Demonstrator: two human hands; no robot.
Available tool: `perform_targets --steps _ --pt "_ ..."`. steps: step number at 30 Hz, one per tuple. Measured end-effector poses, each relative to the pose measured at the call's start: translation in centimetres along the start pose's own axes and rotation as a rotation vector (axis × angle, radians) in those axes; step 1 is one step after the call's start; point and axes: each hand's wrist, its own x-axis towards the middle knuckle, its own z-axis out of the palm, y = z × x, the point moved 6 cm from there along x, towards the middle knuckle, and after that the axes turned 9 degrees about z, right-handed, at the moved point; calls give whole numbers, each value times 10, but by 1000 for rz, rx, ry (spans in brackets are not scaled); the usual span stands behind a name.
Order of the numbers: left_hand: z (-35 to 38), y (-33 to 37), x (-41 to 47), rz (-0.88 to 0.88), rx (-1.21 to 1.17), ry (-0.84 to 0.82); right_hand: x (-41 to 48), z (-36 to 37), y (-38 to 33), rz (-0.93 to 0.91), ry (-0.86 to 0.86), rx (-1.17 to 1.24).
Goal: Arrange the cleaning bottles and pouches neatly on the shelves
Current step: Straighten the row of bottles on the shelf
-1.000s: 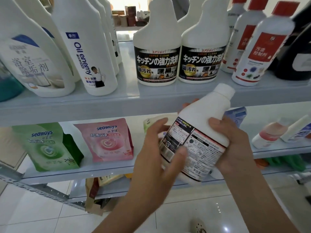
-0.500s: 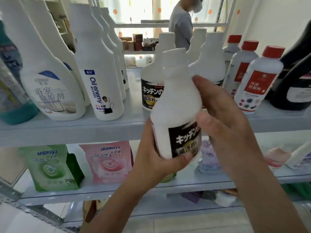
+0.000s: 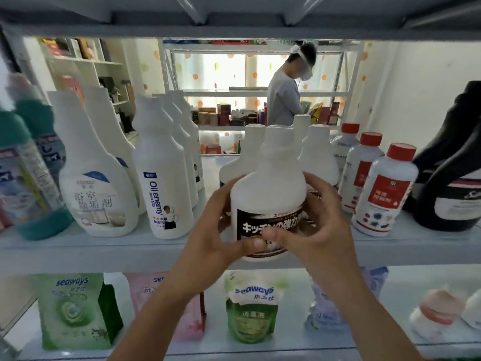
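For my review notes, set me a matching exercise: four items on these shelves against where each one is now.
1. black-label bottle
2. Oil enemy bottle
3. nearest red-capped bottle
4. pink pouch

A. on the lower shelf
B. middle shelf, right of the hands
C. gripped by left hand and right hand
D. middle shelf, left of the hands

Pairs: 1-C, 2-D, 3-B, 4-A

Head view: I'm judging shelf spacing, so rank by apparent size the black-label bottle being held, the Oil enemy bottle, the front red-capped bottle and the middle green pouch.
1. black-label bottle and Oil enemy bottle: alike; the first is nearer the camera, so unranked.
2. front red-capped bottle.
3. middle green pouch.
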Motion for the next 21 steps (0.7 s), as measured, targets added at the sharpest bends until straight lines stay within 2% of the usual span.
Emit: perform_targets --steps 3,7,11,17,19,21 --pt "-3 -2 5 25 -5 41 6 4 1 -23 11 -84" --pt "-3 -16 1 -7 -25 57 7 11 0 -75 16 -323" --pt "-15 -21 7 -17 110 84 8 14 3 -151 104 -509" --pt "-13 -27 10 -50 162 112 6 -22 11 -180 429 -421" --pt "-11 -29 10 -41 191 125 12 -39 15 -126 479 -382" --pt "-12 -32 11 -39 210 139 22 -50 20 -56 450 -382"
